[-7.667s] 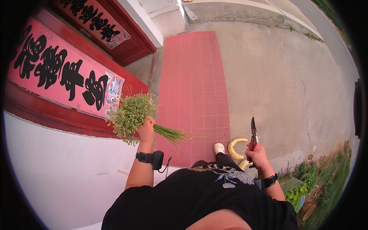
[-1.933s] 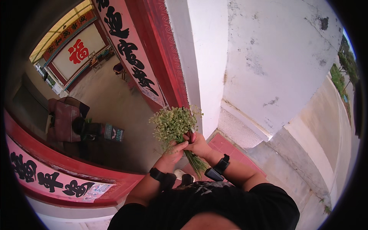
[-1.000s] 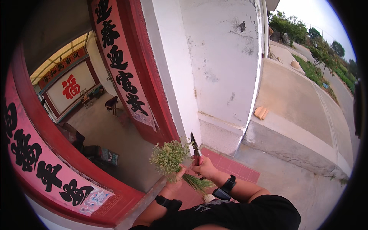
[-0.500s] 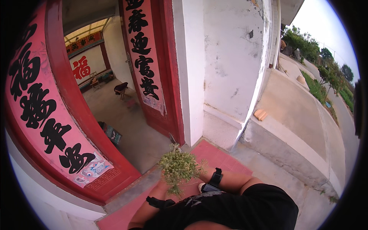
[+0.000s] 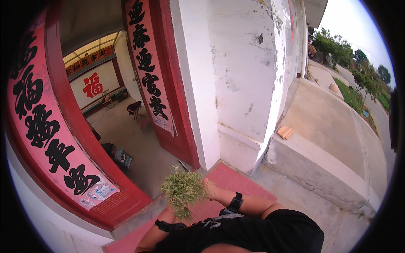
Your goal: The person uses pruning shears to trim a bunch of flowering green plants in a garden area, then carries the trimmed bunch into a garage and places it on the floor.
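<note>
A bushy bunch of green plants with many fine stems and small heads [image 5: 182, 190] is held up in front of my body, over the red paving at the doorway. My left hand is hidden by the lower part of the bunch; its wrist, with a black strap, leads straight up into it. At the bunch's right side is my right hand [image 5: 209, 188], touching or very close to it. Its fingers are partly covered by the leaves, so their grip is unclear. A black strap circles the right forearm too.
A red double doorway [image 5: 184, 139] with pink lettered banners stands open ahead and left. Inside are a dark stool [image 5: 134, 108], a small chair [image 5: 107, 100] and a dark box [image 5: 122, 157]. Right, a raised concrete ledge [image 5: 320, 162] carries orange-tan blocks [image 5: 285, 132].
The bunch and both hands have shifted left and slightly down in the picture. More of my right hand shows beside the plants. The view has turned a little, so the doorway sits lower.
</note>
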`<state>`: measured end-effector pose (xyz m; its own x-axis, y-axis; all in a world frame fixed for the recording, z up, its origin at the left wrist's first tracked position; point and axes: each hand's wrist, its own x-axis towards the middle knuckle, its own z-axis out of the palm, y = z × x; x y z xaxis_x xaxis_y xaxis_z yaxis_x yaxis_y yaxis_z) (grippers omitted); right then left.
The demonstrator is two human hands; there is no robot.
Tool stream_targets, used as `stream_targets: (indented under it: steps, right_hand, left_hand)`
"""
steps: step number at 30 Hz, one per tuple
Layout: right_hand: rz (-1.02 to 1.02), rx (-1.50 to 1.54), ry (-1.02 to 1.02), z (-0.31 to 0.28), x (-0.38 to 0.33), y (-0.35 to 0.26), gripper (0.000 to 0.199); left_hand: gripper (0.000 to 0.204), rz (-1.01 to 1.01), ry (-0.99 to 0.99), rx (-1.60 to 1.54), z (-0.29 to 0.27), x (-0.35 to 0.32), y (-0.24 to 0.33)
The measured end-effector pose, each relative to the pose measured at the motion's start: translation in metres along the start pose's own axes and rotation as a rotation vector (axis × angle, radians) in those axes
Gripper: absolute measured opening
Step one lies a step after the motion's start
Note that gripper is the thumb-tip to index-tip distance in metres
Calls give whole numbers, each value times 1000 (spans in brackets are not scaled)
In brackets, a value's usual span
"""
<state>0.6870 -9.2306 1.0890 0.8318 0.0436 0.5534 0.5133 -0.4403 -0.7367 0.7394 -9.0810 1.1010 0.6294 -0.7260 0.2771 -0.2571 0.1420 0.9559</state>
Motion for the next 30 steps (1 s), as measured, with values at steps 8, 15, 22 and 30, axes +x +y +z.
stream_targets:
  steps: [8, 15, 22, 30]
  right_hand:
    - [109, -348, 284, -146, -74, 41, 38]
    - [228, -441, 260, -212, -83, 48, 18]
    - [341, -274, 41, -203, -44, 65, 11]
    - [-288, -525, 184, -140, 27, 129, 28]
  left_hand:
    - [27, 99, -156, 480, 122, 98, -40]
    - [27, 301, -136, 1111, 194, 149, -59]
    - [35, -63, -96, 375, 170, 153, -31]
    - [30, -79, 31, 182, 100, 162, -31]
